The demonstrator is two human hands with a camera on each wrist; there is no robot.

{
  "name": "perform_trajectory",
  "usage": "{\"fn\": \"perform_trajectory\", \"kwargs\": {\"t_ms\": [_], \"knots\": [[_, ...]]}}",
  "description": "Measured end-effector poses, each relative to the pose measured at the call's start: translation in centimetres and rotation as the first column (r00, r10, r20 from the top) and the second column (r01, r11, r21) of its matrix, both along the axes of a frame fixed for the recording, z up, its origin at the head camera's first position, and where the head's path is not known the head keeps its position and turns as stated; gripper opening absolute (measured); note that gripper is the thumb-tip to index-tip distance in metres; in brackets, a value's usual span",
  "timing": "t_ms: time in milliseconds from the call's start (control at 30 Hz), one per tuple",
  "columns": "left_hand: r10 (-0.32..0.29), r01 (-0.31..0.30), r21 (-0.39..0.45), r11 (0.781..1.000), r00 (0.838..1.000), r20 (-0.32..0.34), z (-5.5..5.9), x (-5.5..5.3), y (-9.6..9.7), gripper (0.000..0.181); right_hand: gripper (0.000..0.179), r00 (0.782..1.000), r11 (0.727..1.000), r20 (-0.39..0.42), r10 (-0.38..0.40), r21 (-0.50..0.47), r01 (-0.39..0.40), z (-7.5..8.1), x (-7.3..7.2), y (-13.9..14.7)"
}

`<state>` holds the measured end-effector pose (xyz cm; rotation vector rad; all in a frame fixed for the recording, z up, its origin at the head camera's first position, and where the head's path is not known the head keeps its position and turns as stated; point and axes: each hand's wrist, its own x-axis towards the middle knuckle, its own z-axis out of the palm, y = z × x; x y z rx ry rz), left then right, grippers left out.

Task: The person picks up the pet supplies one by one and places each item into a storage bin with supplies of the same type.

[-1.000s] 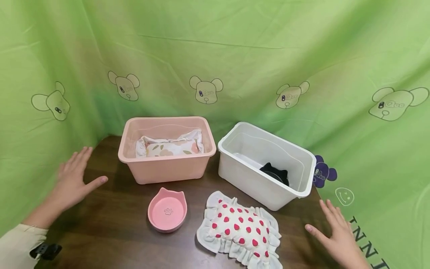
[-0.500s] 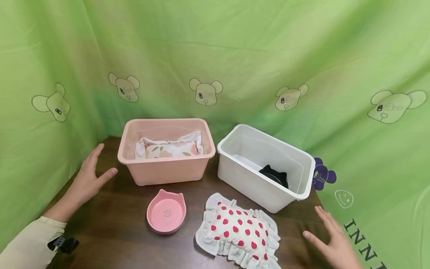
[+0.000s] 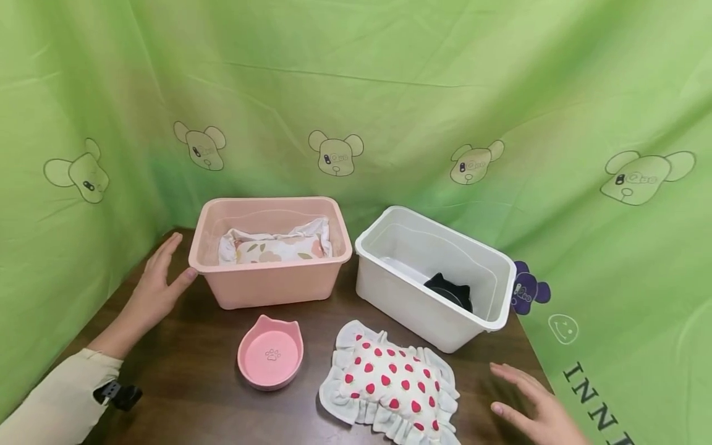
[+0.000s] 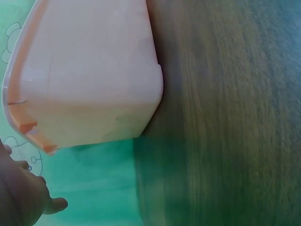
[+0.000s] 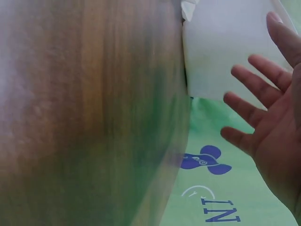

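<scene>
My left hand (image 3: 151,300) hovers just left of the pink bin (image 3: 272,284), its thumb tip by the bin's front left corner; whether it touches cannot be told. A floral cushion (image 3: 283,249) with a white border lies inside that bin. To the right, my right hand (image 3: 531,408) is held with straight, spread fingers and holds nothing; the right wrist view shows its palm (image 5: 277,141). It is nearest to the strawberry-print cushion (image 3: 395,383) with a pale ruffled edge. The white bin (image 3: 411,303) contains a black cat-eared bowl (image 3: 449,290).
A pink cat-eared bowl (image 3: 271,355) with a paw print sits on the dark wooden table (image 3: 194,389), in front of the pink bin. Green cloth (image 3: 345,74) printed with bear heads hangs behind and along both sides.
My left hand has moved right and closer to the pink bin. My right hand has shifted left toward the strawberry-print cushion. Bins, bowls and cushions have stayed in place.
</scene>
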<state>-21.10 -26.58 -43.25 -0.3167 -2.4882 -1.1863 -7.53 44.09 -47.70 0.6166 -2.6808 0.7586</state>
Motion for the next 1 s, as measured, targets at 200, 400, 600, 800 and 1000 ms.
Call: {"fn": "perform_trajectory", "kwargs": {"t_ms": [200,400,600,800,1000], "knots": [[0.018,-0.018,0.014,1.0,0.999,0.027,0.1,-0.3,0.3,0.083,0.063,0.999,0.999,0.048,0.01,0.045,-0.012,-0.1,0.4,-1.3],[0.021,-0.024,0.039,0.999,0.998,0.067,0.2,-0.7,0.7,0.084,0.054,0.986,0.997,0.142,0.083,-0.006,-0.083,0.2,0.4,-2.7],[0.017,-0.025,0.087,0.996,0.996,0.088,-0.4,-1.1,1.2,0.083,0.044,0.952,0.988,0.269,0.148,0.012,-0.157,0.8,0.3,-3.9],[0.013,-0.019,0.103,0.994,0.998,0.056,-1.0,-1.6,1.6,0.081,0.044,0.884,0.981,0.441,0.156,0.031,-0.189,0.9,-0.4,-4.7],[0.026,-0.031,0.102,0.994,0.999,0.047,-0.9,-1.9,1.9,0.081,0.053,0.898,0.971,0.395,0.194,0.054,-0.233,0.2,-1.1,-5.8]]}}
